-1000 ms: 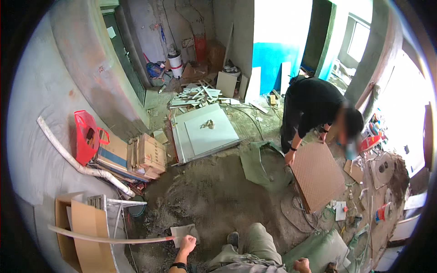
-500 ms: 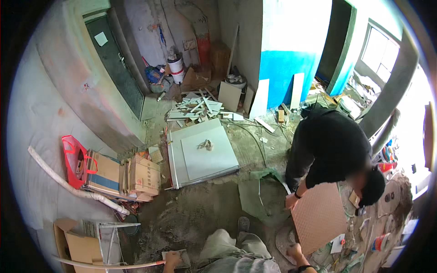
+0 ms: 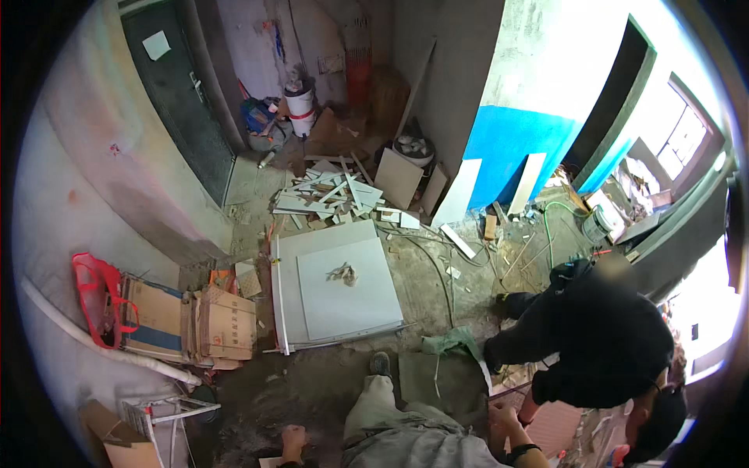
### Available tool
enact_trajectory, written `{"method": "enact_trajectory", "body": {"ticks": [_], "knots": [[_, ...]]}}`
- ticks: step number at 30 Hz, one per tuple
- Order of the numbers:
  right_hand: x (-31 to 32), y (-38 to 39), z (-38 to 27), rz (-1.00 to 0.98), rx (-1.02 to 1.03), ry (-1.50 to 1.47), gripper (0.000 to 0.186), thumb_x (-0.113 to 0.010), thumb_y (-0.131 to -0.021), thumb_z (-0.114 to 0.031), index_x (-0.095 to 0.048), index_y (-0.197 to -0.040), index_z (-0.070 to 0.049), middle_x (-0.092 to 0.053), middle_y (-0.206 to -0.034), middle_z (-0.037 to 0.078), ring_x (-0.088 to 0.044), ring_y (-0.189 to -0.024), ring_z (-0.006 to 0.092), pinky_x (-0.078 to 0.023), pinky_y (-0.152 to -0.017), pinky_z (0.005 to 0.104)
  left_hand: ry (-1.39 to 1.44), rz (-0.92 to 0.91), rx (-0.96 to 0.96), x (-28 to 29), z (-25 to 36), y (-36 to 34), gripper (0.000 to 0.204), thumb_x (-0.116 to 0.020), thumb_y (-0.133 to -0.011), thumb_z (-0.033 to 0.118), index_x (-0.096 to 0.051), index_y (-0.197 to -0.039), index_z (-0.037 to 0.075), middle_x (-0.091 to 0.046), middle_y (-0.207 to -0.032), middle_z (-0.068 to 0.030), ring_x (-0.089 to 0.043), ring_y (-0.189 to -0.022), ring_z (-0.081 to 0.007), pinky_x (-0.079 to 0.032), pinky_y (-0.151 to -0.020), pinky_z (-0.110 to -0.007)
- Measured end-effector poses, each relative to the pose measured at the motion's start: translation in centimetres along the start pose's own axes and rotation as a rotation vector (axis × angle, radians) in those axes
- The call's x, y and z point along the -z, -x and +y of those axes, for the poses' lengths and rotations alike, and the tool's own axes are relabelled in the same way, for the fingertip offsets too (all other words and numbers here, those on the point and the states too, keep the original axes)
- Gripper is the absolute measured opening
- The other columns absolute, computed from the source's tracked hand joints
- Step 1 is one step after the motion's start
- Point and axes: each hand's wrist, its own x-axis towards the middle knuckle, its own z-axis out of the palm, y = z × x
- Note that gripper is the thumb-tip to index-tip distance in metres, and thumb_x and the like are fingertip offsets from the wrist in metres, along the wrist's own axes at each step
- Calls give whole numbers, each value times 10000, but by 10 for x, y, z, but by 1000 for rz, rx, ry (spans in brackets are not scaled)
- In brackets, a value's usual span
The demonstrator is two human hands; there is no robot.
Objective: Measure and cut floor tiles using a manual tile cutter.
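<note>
"While the co-worker (image 3: 601,335) is bending low at the right, what is changing around the patterned panel (image 3: 558,430)?"

"It is now showing low in the view, and the co-worker's body is hiding much of it; a second ago nearly all its face was showing. The right hand (image 3: 505,419), standing apart from it then, is now reaching just left of its visible part, right beside the co-worker's forearm (image 3: 531,407)."

"Is that hand gripping it?"

"I cannot tell; the contact is not showing clearly. The person's two hands are staying well apart, at any rate. The left hand (image 3: 294,441) is curling near a pale flat piece (image 3: 270,462) at the lower edge, and whether it is holding that is not showing either."

"So what is this meaning for the work?"

"As I am judging it, the panel is drawing two people's arms to one side, with the left hand playing no visible part there."
</note>
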Motion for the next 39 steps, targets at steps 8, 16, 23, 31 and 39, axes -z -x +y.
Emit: {"method": "enact_trajectory", "body": {"ticks": [8,16,23,31,39], "knots": [[32,-63,-145,-28,-36,278,283,-700,-826,-239,-745,-906,29,-727,-780,177,-724,-719,273,-562,-671,383,127,-70,-215,-43,220,-37,172,-606,-940,150,-620,-992,-13,-658,-799,-99,-640,-672,-178,-518,-602,-351],[75,-162,-358,-148,-101,262,290,-684,-858,-213,-704,-757,58,-665,-634,85,-660,-574,161,-527,-510,321,328,-10,-95,-76,322,-72,129,-601,-941,116,-602,-984,-5,-623,-766,-78,-597,-573,-161,-490,-538,-303],[111,-387,-438,-291,-20,684,322,-660,-819,-312,-743,-909,-14,-733,-804,165,-726,-736,292,-572,-698,398,520,173,263,-137,370,-48,187,-586,-935,119,-602,-1035,-38,-626,-818,-132,-610,-634,-209,-514,-559,-328],[137,-635,-648,-258,14,-70,201,-562,-886,-108,-625,-747,23,-625,-628,111,-615,-502,191,-510,-473,325,-279,201,-22,-206,412,-17,491,-684,-887,206,-543,-1320,22,-659,-1112,-148,-660,-932,-279,-534,-679,-383],[132,-749,-724,-326,151,181,223,-592,-880,-171,-709,-788,-6,-686,-636,87,-666,-541,160,-544,-515,329,567,343,506,-247,580,25,291,-596,-956,136,-566,-1196,-27,-653,-1034,-192,-670,-795,-268,-537,-613,-413]]}}
